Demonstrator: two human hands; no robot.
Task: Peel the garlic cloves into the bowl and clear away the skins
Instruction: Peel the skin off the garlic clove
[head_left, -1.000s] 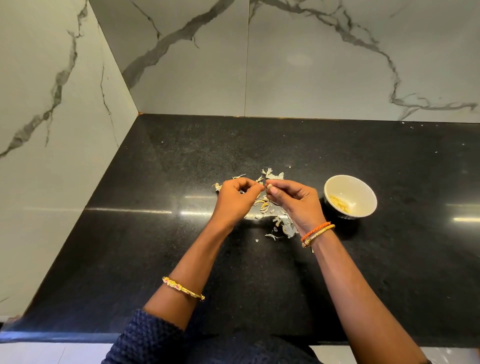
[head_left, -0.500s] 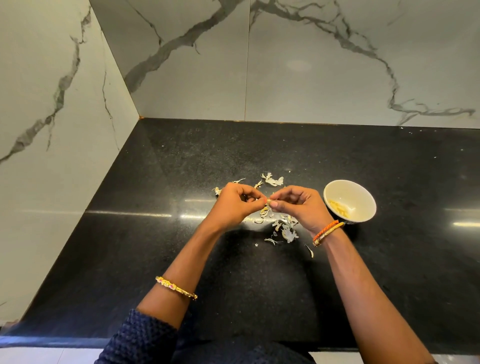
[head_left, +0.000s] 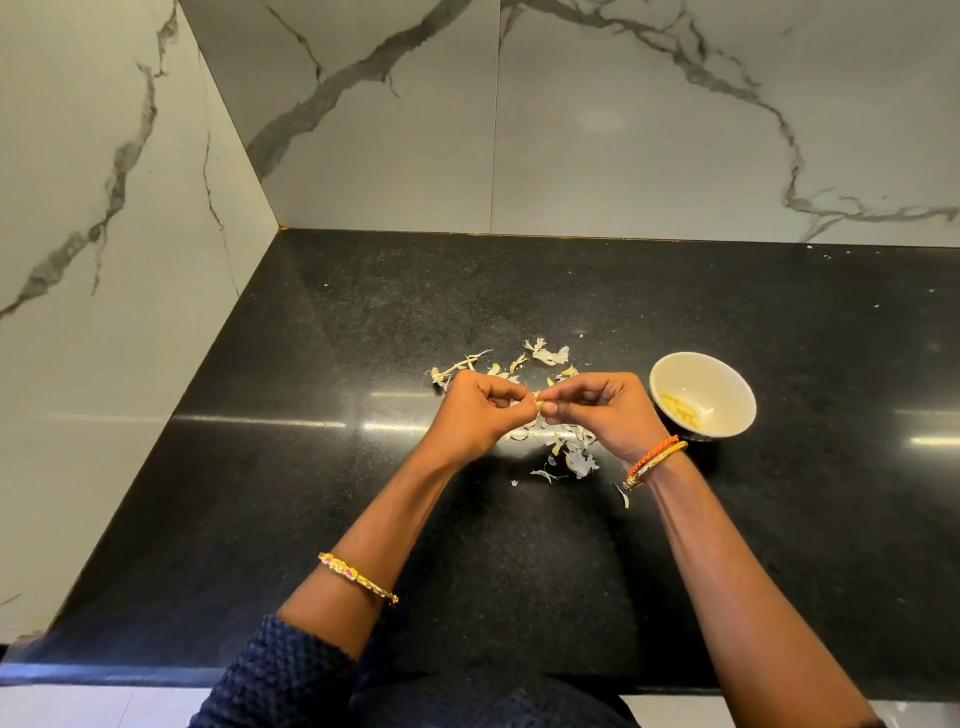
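My left hand and my right hand meet fingertip to fingertip above the black counter. Both pinch one small garlic clove, mostly hidden by the fingers. Pale garlic skins lie scattered on the counter under and behind my hands, with more skins just in front of them. A small cream bowl stands to the right of my right hand. Several peeled cloves lie in its bottom.
The black stone counter runs into a corner of white marble walls at the back and on the left. Its front edge is close to my body.
My hands have stayed together on the clove, with the fingers shifting slightly. The view has tilted a little, so everything sits slightly lower in the frame. A skin scrap lies near my right wrist.
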